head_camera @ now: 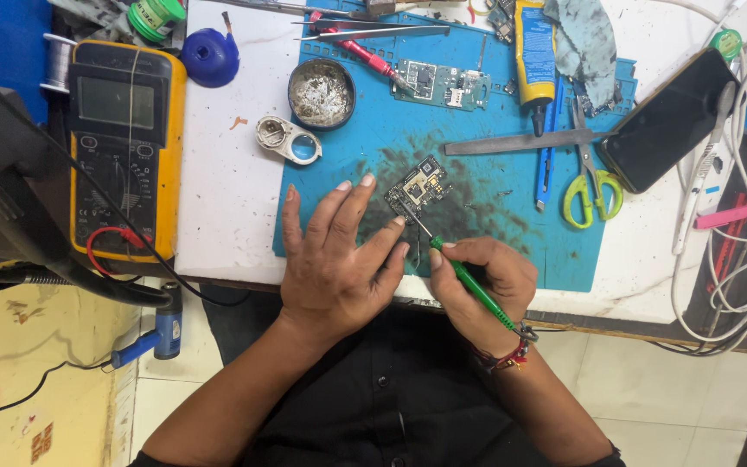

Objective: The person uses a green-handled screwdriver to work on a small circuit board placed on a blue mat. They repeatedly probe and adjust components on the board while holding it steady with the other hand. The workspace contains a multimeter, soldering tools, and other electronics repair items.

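Observation:
A small dark circuit board (pixel 418 187) lies on a blue work mat (pixel 477 112) smeared with black residue. My left hand (pixel 339 255) rests flat on the mat just left of the board, fingers spread, fingertips close to its edge. My right hand (pixel 482 290) grips a thin green-handled tool (pixel 469 281) like a pen. Its metal tip touches the lower left edge of the board.
A yellow multimeter (pixel 123 130) sits at the left, a round tin (pixel 322 93), a second green board (pixel 441 85), tweezers (pixel 373 33), a metal file (pixel 516 143), green scissors (pixel 592 186), a black phone (pixel 666 121) and white cables (pixel 737 259) surround the mat.

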